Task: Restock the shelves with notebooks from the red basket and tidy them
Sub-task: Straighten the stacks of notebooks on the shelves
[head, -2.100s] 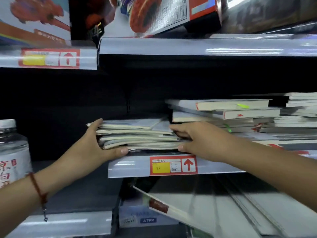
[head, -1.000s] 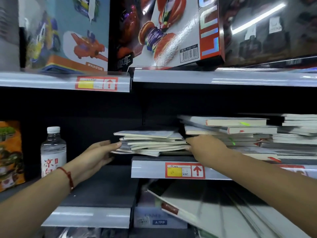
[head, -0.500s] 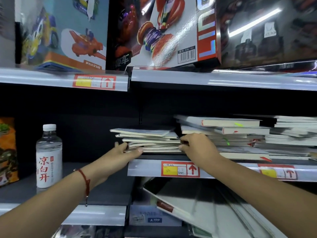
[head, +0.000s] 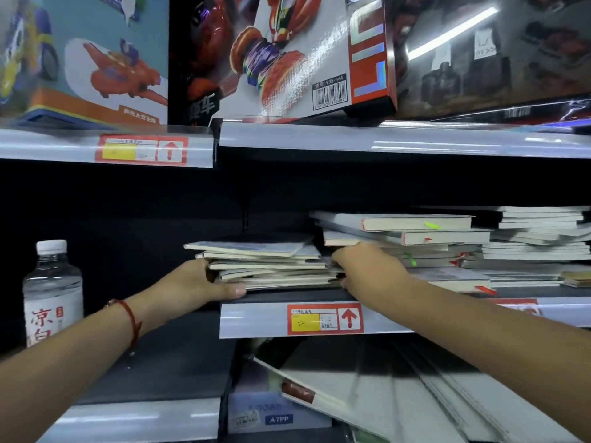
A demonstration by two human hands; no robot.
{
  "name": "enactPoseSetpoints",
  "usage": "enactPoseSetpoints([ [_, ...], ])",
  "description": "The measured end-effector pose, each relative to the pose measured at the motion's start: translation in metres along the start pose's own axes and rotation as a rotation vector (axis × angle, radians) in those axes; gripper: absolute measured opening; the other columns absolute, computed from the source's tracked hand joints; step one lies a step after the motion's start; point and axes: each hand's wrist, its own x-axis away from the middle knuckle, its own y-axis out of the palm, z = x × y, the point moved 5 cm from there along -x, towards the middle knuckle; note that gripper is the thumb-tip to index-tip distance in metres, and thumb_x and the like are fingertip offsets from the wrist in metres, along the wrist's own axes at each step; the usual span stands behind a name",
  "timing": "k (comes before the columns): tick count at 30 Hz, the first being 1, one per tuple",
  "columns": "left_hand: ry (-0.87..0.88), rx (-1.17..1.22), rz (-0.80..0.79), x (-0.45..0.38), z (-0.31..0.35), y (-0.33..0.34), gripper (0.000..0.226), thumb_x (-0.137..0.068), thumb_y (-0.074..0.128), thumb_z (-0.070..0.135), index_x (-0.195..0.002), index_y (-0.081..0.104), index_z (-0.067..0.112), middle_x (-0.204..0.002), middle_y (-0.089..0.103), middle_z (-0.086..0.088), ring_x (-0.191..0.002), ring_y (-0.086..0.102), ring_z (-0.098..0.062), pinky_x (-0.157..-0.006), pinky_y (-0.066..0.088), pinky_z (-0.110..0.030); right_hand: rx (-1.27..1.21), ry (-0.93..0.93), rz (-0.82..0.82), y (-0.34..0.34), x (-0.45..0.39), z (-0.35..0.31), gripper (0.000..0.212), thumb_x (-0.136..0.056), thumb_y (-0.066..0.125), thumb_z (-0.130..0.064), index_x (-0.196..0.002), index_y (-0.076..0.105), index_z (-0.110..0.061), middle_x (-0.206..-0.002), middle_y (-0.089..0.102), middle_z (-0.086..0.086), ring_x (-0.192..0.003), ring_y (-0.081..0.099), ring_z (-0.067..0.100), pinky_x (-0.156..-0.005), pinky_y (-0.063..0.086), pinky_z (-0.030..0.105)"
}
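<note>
While both hands bracket it, the small stack of notebooks (head: 265,266) sits on the middle shelf (head: 287,321), right at the front lip, above the red and yellow price tag (head: 324,318)

- left hand (head: 195,284): pressed flat against the stack's left edge, thumb lying along the bottom front corner on the shelf lip, the other fingers hidden behind the stack; a bracing contact, cannot tell if anything is actually clamped. Red string bracelet (head: 129,318) on that wrist
- right hand (head: 367,270): at the stack's right edge, fingers curled in and tucked into the gap between this stack and the taller pile of books (head: 399,238) beside it; fingertips out of sight, so grip cannot be told, only that the hand touches the right side
- stack itself: uneven, covers fanned and offset, top notebook overhanging to the left
- taller pile touches or nearly touches the small stack; more flat stacks (head: 540,238) further right on the same shelf
- water bottle (head: 52,292) stands upright on the lower left shelf, well apart from the notebooks
- toy boxes (head: 303,55) on the shelf above
- below: large flat items (head: 367,394) leaning at an angle

Red basket not in frame
</note>
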Motion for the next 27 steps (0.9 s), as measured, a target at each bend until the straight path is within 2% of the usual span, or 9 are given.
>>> enactPoseSetpoints([
  [6, 0.076, -0.106, 0.09, -0.014, 0.001, 0.004, 0.033, -0.076, 0.083, 0.039, -0.106, 0.071, 0.035, -0.101, 0.072, 0.028, -0.095, 0.066, 0.01, -0.093, 0.047, -0.019, -0.235, -0.006, 0.064, -0.001, 0.007, 0.0, 0.016, -0.094, 0.064, -0.026, -0.109, 0.066, -0.025, -0.099, 0.067, 0.002, -0.087, 0.062, 0.021, -0.071, 0.052, 0.032],
  [9, 0.07, -0.119, 0.128, -0.018, -0.01, 0.001, 0.029, -0.077, 0.081, 0.042, -0.104, 0.072, 0.035, -0.101, 0.073, 0.027, -0.095, 0.067, 0.008, -0.093, 0.047, -0.021, -0.346, -0.032, 0.042, -0.006, 0.021, -0.001, 0.029, -0.097, 0.058, -0.021, -0.125, 0.065, -0.026, -0.113, 0.069, 0.001, -0.095, 0.064, 0.019, -0.082, 0.055, 0.034],
  [12, 0.083, -0.118, 0.119, -0.019, -0.013, 0.001, 0.031, -0.079, 0.078, 0.045, -0.108, 0.072, 0.033, -0.103, 0.073, 0.024, -0.098, 0.067, 0.005, -0.093, 0.048, -0.022, -0.422, -0.021, 0.045, -0.015, 0.046, 0.004, 0.044, -0.099, 0.048, -0.011, -0.139, 0.054, -0.03, -0.126, 0.064, -0.001, -0.093, 0.064, 0.015, -0.079, 0.056, 0.032],
  [16, 0.086, -0.097, 0.106, -0.018, -0.012, 0.004, 0.034, -0.08, 0.075, 0.046, -0.11, 0.071, 0.031, -0.105, 0.073, 0.024, -0.098, 0.067, 0.006, -0.092, 0.047, -0.02, -0.948, 0.065, -0.125, -0.019, 0.074, 0.005, 0.054, -0.1, 0.051, -0.014, -0.149, 0.038, -0.031, -0.142, 0.052, -0.012, -0.094, 0.064, 0.0, -0.077, 0.051, 0.015],
  [19, 0.083, -0.094, 0.129, -0.015, -0.007, 0.005, 0.03, -0.081, 0.076, 0.042, -0.108, 0.07, 0.032, -0.102, 0.072, 0.028, -0.096, 0.066, 0.009, -0.086, 0.044, -0.013, -0.948, 0.127, -0.107, -0.018, 0.07, 0.001, 0.056, -0.1, 0.052, -0.021, -0.152, 0.033, -0.029, -0.123, 0.06, -0.012, -0.119, 0.059, 0.021, -0.102, 0.047, 0.041],
  [20, 0.08, -0.075, 0.14, -0.013, -0.005, 0.005, 0.028, -0.08, 0.078, 0.039, -0.106, 0.071, 0.032, -0.101, 0.072, 0.029, -0.095, 0.066, 0.01, -0.086, 0.044, -0.013, -0.945, 0.156, -0.086, -0.016, 0.066, -0.001, 0.057, -0.101, 0.051, -0.022, -0.153, 0.03, -0.026, -0.114, 0.056, -0.013, -0.118, 0.058, 0.021, -0.104, 0.045, 0.043],
  [22, 0.063, 0.025, 0.132, -0.01, -0.004, 0.008, 0.03, -0.08, 0.08, 0.034, -0.108, 0.072, 0.029, -0.103, 0.074, 0.023, -0.096, 0.068, 0.005, -0.09, 0.047, -0.019, -0.944, 0.219, -0.087, -0.011, 0.056, -0.005, 0.051, -0.1, 0.05, -0.02, -0.148, 0.034, -0.017, -0.111, 0.045, -0.008, -0.108, 0.061, 0.018, -0.094, 0.051, 0.041],
  [24, 0.044, 0.129, 0.079, -0.008, -0.003, 0.016, 0.034, -0.081, 0.08, 0.029, -0.113, 0.071, 0.023, -0.107, 0.076, 0.012, -0.1, 0.071, -0.005, -0.094, 0.049, -0.027, -0.949, 0.271, -0.104, -0.003, 0.044, -0.01, 0.037, -0.096, 0.051, -0.017, -0.131, 0.041, -0.009, -0.109, 0.051, 0.0, -0.093, 0.066, 0.024, -0.073, 0.055, 0.041],
  [27, 0.035, 0.179, 0.124, -0.011, -0.003, 0.018, 0.031, -0.081, 0.081, 0.019, -0.11, 0.073, 0.017, -0.103, 0.077, 0.006, -0.097, 0.073, -0.011, -0.092, 0.051, -0.03, -0.855, 0.278, -0.096, -0.001, 0.028, -0.016, 0.03, -0.091, 0.05, -0.015, -0.12, 0.046, -0.007, -0.111, 0.056, 0.011, -0.09, 0.06, 0.024, -0.059, 0.043, 0.033],
])
